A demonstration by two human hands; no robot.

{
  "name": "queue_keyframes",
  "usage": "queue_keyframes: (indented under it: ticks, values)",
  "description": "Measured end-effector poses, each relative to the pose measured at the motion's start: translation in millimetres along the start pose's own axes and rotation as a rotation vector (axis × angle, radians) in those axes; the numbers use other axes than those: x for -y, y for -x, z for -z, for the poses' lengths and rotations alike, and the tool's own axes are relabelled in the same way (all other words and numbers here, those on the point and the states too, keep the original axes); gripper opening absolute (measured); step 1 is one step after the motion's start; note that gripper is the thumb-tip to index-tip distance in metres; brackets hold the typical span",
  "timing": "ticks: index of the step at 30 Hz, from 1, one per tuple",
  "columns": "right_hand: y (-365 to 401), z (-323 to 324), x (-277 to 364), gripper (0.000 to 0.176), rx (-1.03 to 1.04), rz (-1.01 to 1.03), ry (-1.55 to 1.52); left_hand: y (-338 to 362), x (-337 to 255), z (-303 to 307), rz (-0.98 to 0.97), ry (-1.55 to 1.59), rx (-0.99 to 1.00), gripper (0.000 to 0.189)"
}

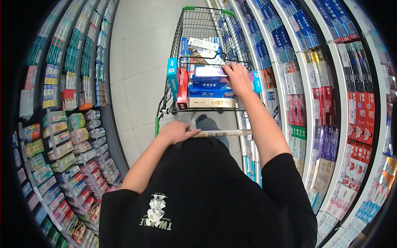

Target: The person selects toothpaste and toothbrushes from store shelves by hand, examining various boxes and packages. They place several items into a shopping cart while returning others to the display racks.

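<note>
A wire shopping cart (198, 20) with green corners stands in front of me. At its near side, my left hand (177, 132) is closed on the left part of the cart handle (231, 132), a pale bar with printed characters. My right hand (237, 79) reaches into the cart's near section, its fingers on the right end of a white and purple toothpaste box (210, 71). Beneath that box lie blue toothpaste boxes (211, 85) and a cream box (211, 102). A red box (182, 87) stands upright at their left. My right fingertips are partly hidden.
More boxes, among them a white one (203, 44), lie deeper in the cart. Shelves of boxed toothpaste (326, 99) run close along the right. Toothbrush packs (62, 128) hang and stand along the left shelving. Pale floor tiles (142, 58) show left of the cart.
</note>
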State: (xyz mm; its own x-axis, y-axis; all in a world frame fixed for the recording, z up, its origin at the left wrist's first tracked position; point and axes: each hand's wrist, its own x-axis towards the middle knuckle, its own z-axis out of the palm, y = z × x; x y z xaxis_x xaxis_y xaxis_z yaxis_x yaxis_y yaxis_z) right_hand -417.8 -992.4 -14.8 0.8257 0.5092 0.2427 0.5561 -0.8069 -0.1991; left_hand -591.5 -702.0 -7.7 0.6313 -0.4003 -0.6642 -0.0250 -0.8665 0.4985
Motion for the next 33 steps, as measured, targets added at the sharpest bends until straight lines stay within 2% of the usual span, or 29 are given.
queue_keyframes:
  ticks: [4,7,11,13,15,17,20,23,24,29,33]
  values:
    - [-17,-36,-9,0.042,-0.161,-0.026,0.12,4,-3,-1,0.007,-0.01,-0.048,0.08]
    - [-8,-47,-14,0.038,-0.146,-0.071,0.086,4,0,-5,-0.007,-0.024,-0.104,0.079]
    - [32,-19,9,0.031,-0.078,-0.138,-0.051,5,2,-12,-0.036,-0.042,-0.17,0.079]
    - [65,-3,20,0.018,-0.142,-0.067,-0.069,8,1,-9,-0.043,-0.042,-0.195,0.078]
    - [111,7,22,0.016,0.058,-0.199,-0.106,9,-1,-9,-0.047,-0.035,-0.209,0.077]
    - [154,10,23,0.032,0.062,-0.229,-0.143,9,-1,-8,-0.051,-0.03,-0.214,0.077]
    - [186,17,31,0.053,0.321,-0.629,-0.275,10,-5,-6,-0.034,-0.052,-0.18,0.077]
    - [185,11,41,0.065,0.26,-0.564,-0.095,9,-5,-7,-0.038,-0.065,-0.184,0.076]
    - [187,6,39,0.061,0.296,-0.597,-0.014,9,-4,-9,-0.048,-0.068,-0.216,0.076]
    - [188,12,51,0.061,0.194,-0.667,0.009,12,-1,-20,-0.033,-0.12,-0.33,0.078]
    - [192,15,49,0.064,0.171,-0.67,-0.042,12,8,-57,-0.138,-0.23,-0.783,0.059]
